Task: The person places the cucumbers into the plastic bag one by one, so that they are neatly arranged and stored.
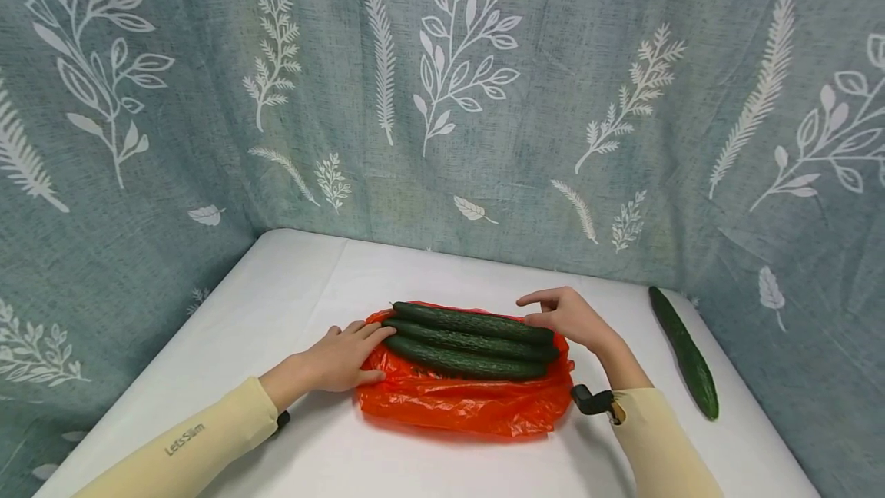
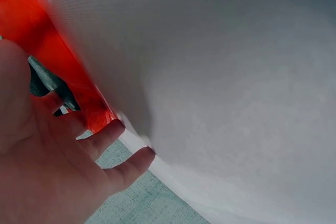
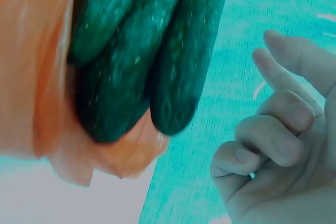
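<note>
Three dark green cucumbers [image 1: 470, 340] lie side by side on a red plastic bag [image 1: 470, 406], its film bunched around them. My left hand [image 1: 342, 357] rests on the bag's left end, its fingertips at the cucumbers' ends. In the left wrist view the fingers of the left hand [image 2: 68, 156] look spread and relaxed beside the red film. My right hand [image 1: 570, 319] is at the cucumbers' right ends. The right wrist view shows the right hand [image 3: 278, 129] apart from the cucumbers [image 3: 142, 51], fingers loosely bent with nothing in them.
A single cucumber [image 1: 684, 352] lies apart near the right edge of the white table [image 1: 297, 283]. Behind and at both sides hangs a blue-green curtain [image 1: 442, 198] with white leaf prints. Dark wrist straps show at both sleeves.
</note>
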Tool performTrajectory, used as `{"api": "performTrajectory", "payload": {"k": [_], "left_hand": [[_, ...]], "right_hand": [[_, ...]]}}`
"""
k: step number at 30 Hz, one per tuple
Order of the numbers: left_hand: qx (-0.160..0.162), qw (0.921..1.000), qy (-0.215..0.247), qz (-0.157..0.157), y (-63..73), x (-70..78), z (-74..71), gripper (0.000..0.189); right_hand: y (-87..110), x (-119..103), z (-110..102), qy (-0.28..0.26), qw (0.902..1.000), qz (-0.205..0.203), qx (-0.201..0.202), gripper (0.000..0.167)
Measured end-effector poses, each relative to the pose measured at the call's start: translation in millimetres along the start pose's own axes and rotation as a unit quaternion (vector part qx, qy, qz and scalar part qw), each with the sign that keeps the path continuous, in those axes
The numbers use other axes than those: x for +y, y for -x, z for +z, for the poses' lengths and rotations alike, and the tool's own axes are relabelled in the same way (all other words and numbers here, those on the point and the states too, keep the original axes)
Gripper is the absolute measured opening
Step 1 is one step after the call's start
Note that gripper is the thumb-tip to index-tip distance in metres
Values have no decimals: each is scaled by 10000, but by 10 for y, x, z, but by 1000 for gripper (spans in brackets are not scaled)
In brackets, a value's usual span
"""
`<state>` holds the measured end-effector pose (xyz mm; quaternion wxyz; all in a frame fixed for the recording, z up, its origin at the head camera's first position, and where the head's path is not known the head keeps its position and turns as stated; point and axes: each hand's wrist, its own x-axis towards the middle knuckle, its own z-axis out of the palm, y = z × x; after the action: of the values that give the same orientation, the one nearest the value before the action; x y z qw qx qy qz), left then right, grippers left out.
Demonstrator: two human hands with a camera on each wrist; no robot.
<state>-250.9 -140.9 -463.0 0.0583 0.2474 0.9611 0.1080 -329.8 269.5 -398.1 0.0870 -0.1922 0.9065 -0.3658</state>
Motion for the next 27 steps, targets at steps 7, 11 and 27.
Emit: {"api": "performTrajectory", "payload": {"k": [7,11,27], "left_hand": [[1,10000,-19,5,3,-4,-1,78],[11,10000,-15,22,5,-5,0,78],[14,10000,-52,58,-9,-31,18,79]], "right_hand": [[150,138,-194,-250,9978,421,446,37],[226,228,-302,-366,9957,536,665,38],[478,546,-714,-331,9862,1182,1111,51]]}}
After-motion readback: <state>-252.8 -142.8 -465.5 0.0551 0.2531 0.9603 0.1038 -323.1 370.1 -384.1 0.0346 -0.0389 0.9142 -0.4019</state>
